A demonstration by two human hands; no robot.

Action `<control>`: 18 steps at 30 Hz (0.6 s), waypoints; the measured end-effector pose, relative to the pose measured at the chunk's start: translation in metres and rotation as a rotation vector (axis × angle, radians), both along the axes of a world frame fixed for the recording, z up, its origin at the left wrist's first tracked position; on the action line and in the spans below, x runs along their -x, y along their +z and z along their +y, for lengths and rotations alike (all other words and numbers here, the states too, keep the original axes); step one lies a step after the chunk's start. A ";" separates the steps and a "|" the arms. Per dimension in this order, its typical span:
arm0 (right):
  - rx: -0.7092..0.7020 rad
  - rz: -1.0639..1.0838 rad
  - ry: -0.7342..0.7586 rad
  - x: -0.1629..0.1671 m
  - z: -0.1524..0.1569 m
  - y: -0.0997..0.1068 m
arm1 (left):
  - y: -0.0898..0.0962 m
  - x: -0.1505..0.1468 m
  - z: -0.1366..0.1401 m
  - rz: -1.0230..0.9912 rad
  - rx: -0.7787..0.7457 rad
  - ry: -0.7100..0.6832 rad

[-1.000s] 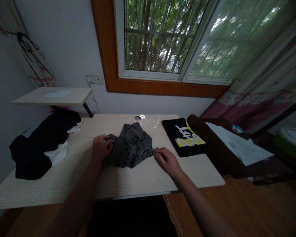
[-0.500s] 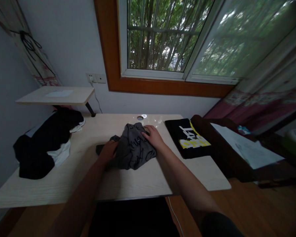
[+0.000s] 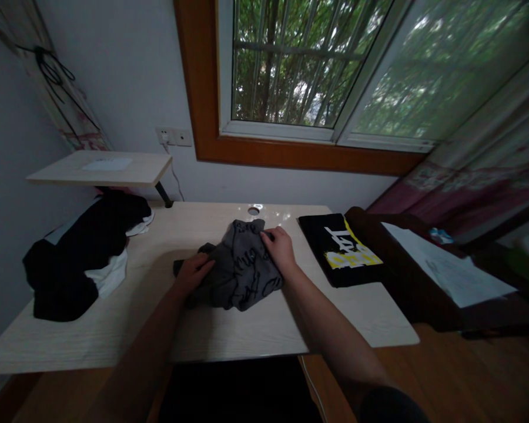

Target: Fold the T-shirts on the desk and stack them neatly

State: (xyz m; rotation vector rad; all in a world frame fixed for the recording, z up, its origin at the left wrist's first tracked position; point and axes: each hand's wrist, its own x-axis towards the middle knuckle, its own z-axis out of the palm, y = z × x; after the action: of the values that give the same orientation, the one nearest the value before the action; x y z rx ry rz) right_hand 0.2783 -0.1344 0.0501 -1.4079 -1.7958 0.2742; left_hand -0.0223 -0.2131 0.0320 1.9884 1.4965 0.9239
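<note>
A bunched dark grey shirt (image 3: 251, 270) with black lettering lies on the light wooden desk (image 3: 255, 338) in front of me. My right hand (image 3: 281, 247) pinches its upper right edge between thumb and fingers. On the other side, my left hand (image 3: 194, 273) grips the crumpled cloth, with thumb and index fingertips close together; its remaining fingers are partly hidden. A small dark end of the cloth sticks out left of that hand. Right of the shirt, a folded black garment (image 3: 312, 235) with white and yellow print lies flat.
Black clothing (image 3: 70, 264) and a white cloth (image 3: 110, 275) are heaped at the desk's left, partly under a raised shelf (image 3: 145, 170). Beyond the right edge stands a dark brown piece of furniture (image 3: 405, 276) with white papers (image 3: 445, 264). A window (image 3: 308, 70) is behind the desk.
The right hand has shifted slightly right and now pinches the shirt's edge. The shirt's printed part is spread a little further right. More of the left hand's fingers show.
</note>
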 end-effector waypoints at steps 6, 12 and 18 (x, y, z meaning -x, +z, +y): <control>-0.379 0.392 -0.334 -0.054 -0.004 0.042 | 0.009 0.010 -0.009 -0.259 -0.021 0.487; -0.290 0.643 -0.327 -0.087 -0.013 0.029 | 0.025 0.009 -0.014 -0.561 -0.356 0.626; -0.072 0.682 -0.332 -0.099 -0.033 0.000 | 0.012 0.014 -0.006 -0.573 -0.336 0.653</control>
State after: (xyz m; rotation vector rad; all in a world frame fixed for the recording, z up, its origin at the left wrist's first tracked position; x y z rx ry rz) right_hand 0.3772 -0.1674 0.0496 -1.3234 -0.9954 0.4443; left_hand -0.0368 -0.2190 0.0435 1.2202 1.7209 1.9250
